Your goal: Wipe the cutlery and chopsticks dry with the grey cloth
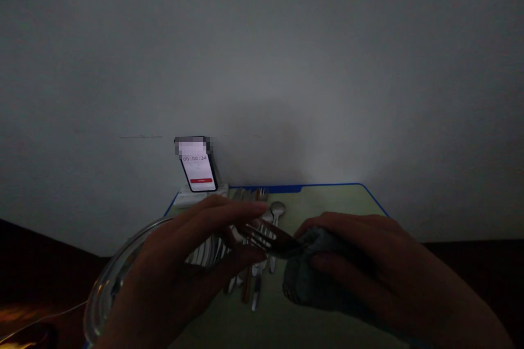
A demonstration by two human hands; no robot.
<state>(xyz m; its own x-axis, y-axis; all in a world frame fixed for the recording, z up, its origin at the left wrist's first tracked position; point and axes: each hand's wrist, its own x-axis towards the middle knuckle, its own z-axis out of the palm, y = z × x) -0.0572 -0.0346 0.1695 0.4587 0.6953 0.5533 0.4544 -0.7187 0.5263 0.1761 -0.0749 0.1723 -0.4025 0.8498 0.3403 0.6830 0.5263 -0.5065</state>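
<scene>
A metal fork (280, 244) lies sideways between my hands, its tines pointing left. My left hand (192, 251) curves its thumb and fingers around the tine end; exact contact is hard to see in the dim light. My right hand (364, 262) is closed on a grey-blue cloth (315, 283), which is wrapped around the fork near its neck and hides the handle. Beneath my hands, several pieces of cutlery lie on the table, among them a spoon (277, 209) and another fork (263, 194).
A phone (200, 172) showing a timer leans upright on a white base (186, 198) at the table's back left. Left of the cutlery is a clear round bowl (93, 300), partly behind my left arm. The pale table (335, 199) has a blue edge and meets a grey wall (327, 76).
</scene>
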